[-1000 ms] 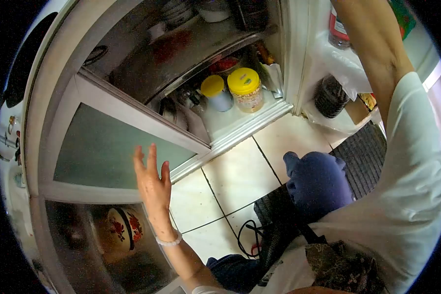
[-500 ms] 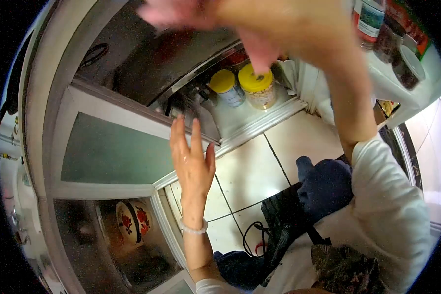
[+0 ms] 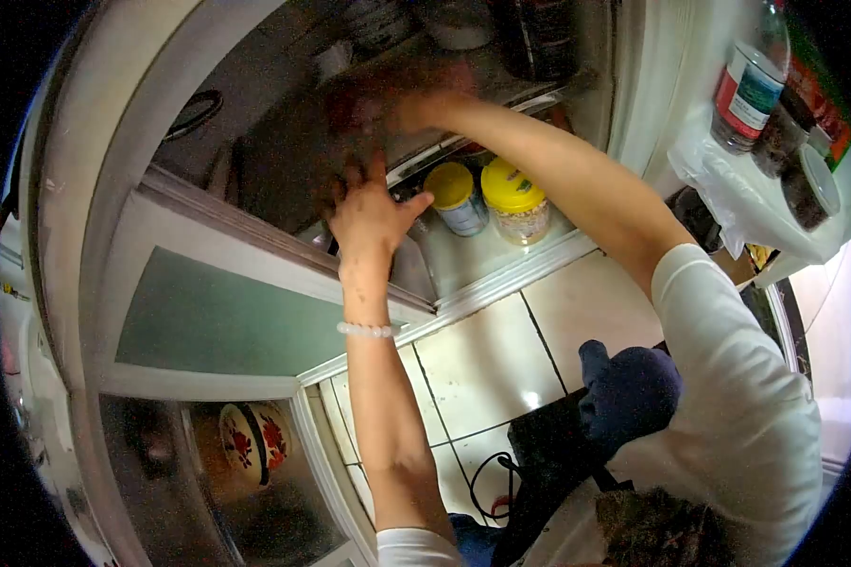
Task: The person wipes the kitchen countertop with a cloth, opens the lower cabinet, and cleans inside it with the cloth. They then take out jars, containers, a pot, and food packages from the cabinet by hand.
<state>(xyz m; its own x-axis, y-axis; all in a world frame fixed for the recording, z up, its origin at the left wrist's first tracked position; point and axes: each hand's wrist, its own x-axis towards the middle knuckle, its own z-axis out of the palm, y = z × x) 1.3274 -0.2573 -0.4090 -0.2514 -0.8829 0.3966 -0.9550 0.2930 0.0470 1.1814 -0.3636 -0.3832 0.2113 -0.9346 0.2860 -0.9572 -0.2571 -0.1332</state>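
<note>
Head view: left hand (image 3: 373, 219), bracelet (image 3: 367, 330) on wrist, up at the open cabinet (image 3: 529, 279); fingers spread, thumb out sideways, nothing seen held. Can't tell if fingertips touch anything, too dark. Right hand (image 3: 424, 111) reaches across from the other side into the shadowy upper part, blurred; can't tell if it's pinching or pressed flat. Reddish item (image 3: 357, 106) in the dark just beside the right hand's fingers, contact unclear, shape too blurry to name. Below the hands, on the lower shelf: blue-grey canister (image 3: 465, 215) with yellow lid, upright, near left thumb; beside it a clear jar (image 3: 523, 223), yellow lid, pale contents, partly behind the right forearm. Frosted panel (image 3: 232, 317) lower left, floral container (image 3: 255, 441) below it behind glass. Far right, labeled bottle (image 3: 750, 99) by two dark-filled jars, plastic bag (image 3: 719, 189) near them. Tiled floor (image 3: 482, 364) underneath.
</note>
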